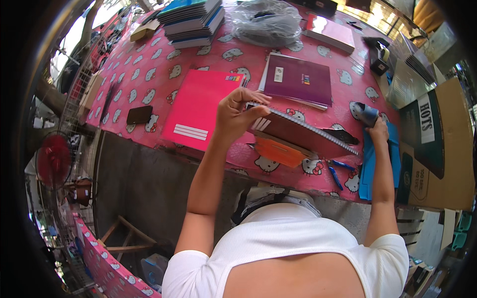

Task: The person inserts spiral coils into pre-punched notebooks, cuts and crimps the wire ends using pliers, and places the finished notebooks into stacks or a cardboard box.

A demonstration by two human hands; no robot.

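My left hand pinches the upper left corner of a spiral-bound notebook with a dark maroon cover, holding it tilted up off the table. At the right, my right hand is closed around a short, dark blue-grey cylinder; its exact kind is unclear. Below that hand lie bright blue sheets or folders. An orange flat object lies just in front of the notebook, partly covered by it. Near the table's front edge rest blue-handled pliers.
A pink folder and purple booklets lie behind the notebook. Further back are a stack of books, a clear plastic bag and a pink-covered stack. A phone lies left; a cardboard box stands right.
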